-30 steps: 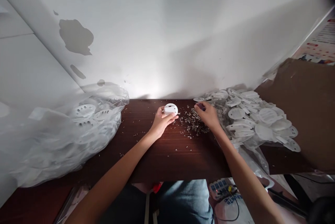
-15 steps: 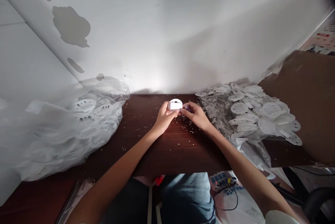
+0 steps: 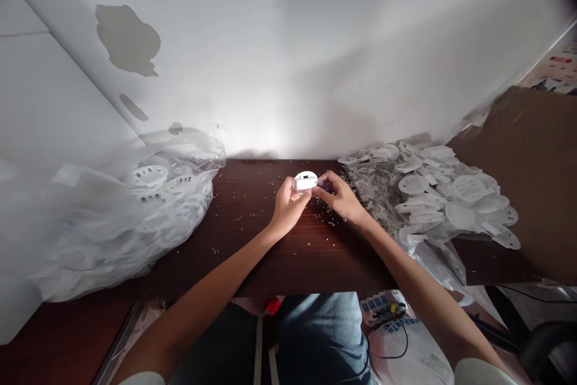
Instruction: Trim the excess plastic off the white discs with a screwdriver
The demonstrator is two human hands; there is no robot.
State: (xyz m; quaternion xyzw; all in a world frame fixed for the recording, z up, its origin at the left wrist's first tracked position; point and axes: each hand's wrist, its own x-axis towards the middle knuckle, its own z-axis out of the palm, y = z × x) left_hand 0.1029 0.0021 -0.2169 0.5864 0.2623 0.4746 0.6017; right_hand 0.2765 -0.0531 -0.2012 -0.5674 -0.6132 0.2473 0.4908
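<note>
Above the dark wooden table, my left hand (image 3: pixel 289 208) is closed around a white oval plastic part (image 3: pixel 305 181) with a small dark slot near its top. My right hand (image 3: pixel 339 197) is at the part's right edge, its thumb and fingers pinched together. A small bluish-purple thing (image 3: pixel 323 185) shows between those right fingers; it is too small to name. Whether the right fingertips touch the white part is hard to make out.
A clear plastic bag (image 3: pixel 148 241) of white oval parts stands at left. At right lie a pile of similar white parts (image 3: pixel 464 193) and many small clear pieces (image 3: pixel 372 193). Tiny scraps dot the table (image 3: pixel 279 271). A cardboard sheet (image 3: pixel 518 175) rises far right; a power strip (image 3: pixel 381 308) sits below.
The white part has shifted slightly right and tilted, so its face looks narrower. My left hand has turned a little with it. My right hand stays by its edge.
</note>
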